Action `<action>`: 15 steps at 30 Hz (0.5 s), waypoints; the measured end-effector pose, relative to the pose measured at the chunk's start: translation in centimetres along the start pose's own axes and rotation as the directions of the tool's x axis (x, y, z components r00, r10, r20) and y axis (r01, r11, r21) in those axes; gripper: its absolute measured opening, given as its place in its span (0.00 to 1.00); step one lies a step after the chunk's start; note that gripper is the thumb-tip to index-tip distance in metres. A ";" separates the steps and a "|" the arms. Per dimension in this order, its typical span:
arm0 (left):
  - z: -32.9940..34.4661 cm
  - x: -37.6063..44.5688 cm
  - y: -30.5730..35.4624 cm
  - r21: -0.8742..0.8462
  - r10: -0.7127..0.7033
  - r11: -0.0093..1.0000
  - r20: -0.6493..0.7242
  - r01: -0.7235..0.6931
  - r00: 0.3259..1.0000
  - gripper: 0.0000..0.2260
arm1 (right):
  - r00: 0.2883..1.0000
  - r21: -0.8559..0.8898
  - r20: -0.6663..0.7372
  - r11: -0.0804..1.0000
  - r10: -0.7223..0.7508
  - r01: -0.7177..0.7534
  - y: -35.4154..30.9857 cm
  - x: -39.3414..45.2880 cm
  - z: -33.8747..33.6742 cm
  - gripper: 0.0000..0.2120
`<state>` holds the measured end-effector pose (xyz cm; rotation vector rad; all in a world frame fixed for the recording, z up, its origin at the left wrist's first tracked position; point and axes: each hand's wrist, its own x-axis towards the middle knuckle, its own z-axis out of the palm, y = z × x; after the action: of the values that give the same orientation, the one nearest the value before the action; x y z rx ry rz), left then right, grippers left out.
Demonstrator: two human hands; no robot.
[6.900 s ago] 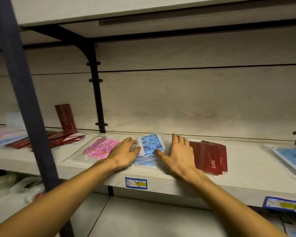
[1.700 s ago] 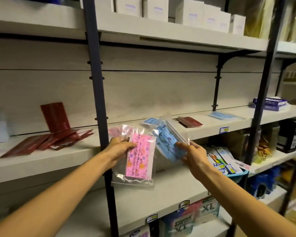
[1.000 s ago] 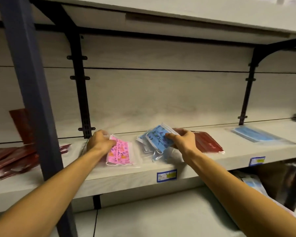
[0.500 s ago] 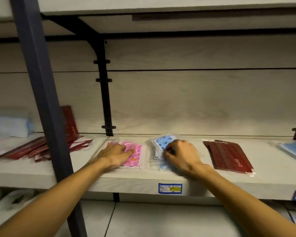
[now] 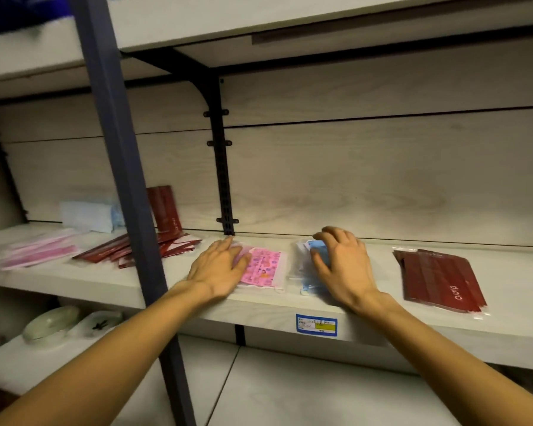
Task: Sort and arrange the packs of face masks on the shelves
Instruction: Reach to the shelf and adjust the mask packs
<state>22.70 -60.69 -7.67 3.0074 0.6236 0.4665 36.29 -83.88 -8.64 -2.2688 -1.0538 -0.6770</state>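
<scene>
Pink mask pack (image 5: 263, 267): lying flat on the shelf (image 5: 413, 321), near the front edge, just right of the dark bracket upright (image 5: 223, 179); less than two seconds ago it was held up in the air, so it has now been set down
Blue mask packs (image 5: 308, 262): on the same shelf just beside the pink one, a narrow gap between them; also carried in the air moments ago, now down but a little untidy, with one corner poking toward the front
Left hand (image 5: 219, 267): fingers straight and flat, pressing on the left part of the pink pack, not gripping it
Right hand (image 5: 343, 264): arched over the blue packs, fingers bent with tips touching them; half a second ago it was bunched more tightly on them, now it looks looser; whether it pinches anything I cannot tell
Red pack stack (image 5: 440, 279): to the right, well apart from the hands, in its place as a moment ago
Red packs beyond the post (image 5: 142, 247): fanned loosely, with pale pink packs (image 5: 37, 252) further left
Meaning for task: pink and blue appear sorted into separate spots; squaring the blue pile likely remains, and the left-hand bay looks unsorted
</scene>
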 end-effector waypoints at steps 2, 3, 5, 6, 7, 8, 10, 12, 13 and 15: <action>-0.3 -1.5 -1.0 0.003 0.063 0.998 -0.023 -0.063 0.998 0.29 | 0.998 0.011 -0.005 0.998 -0.069 0.070 -1.1 -0.1 0.1 0.17; -0.5 -2.4 -1.4 0.011 0.086 0.996 -0.038 -0.085 0.996 0.28 | 0.995 0.015 -0.003 0.995 -0.099 0.099 -1.7 -0.3 0.3 0.16; -1.1 -4.3 -1.9 0.020 0.121 0.993 -0.061 -0.120 0.991 0.27 | 0.990 0.012 0.003 0.990 -0.142 0.142 -3.2 -0.8 0.7 0.15; -1.4 -5.3 -2.2 0.024 0.144 0.989 -0.074 -0.143 0.987 0.27 | 0.988 0.011 0.004 0.988 -0.155 0.155 -4.1 -1.1 0.9 0.15; -1.8 -6.2 -2.5 0.025 0.171 0.985 -0.083 -0.169 0.982 0.27 | 0.987 0.015 0.001 0.987 -0.161 0.161 -5.0 -1.5 1.1 0.14; -2.1 -7.2 -2.9 0.021 0.196 0.981 -0.085 -0.194 0.977 0.27 | 0.987 0.023 0.002 0.987 -0.160 0.160 -5.9 -1.9 1.4 0.15; -2.7 -9.0 -4.4 0.027 0.261 0.965 -0.062 -0.260 0.963 0.27 | 0.988 0.044 0.018 0.987 -0.157 0.156 -8.1 -2.7 1.7 0.18; -3.3 -11.0 -6.2 0.068 0.342 0.938 -0.021 -0.339 0.940 0.28 | 0.986 0.053 0.040 0.986 -0.161 0.159 -10.2 -3.7 2.2 0.20; -3.7 -12.0 -7.3 0.084 0.371 0.926 -0.010 -0.369 0.929 0.28 | 0.987 0.046 0.051 0.987 -0.155 0.153 -11.4 -4.3 2.3 0.19; -4.7 -13.9 -9.7 0.112 0.400 0.911 -0.002 -0.397 0.917 0.28 | 0.989 0.039 0.061 0.991 -0.134 0.132 -13.9 -5.6 2.7 0.16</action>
<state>5.46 -57.38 -8.01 3.2412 0.0244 0.4984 22.66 -77.47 -10.50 -2.2179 -1.2466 -0.6381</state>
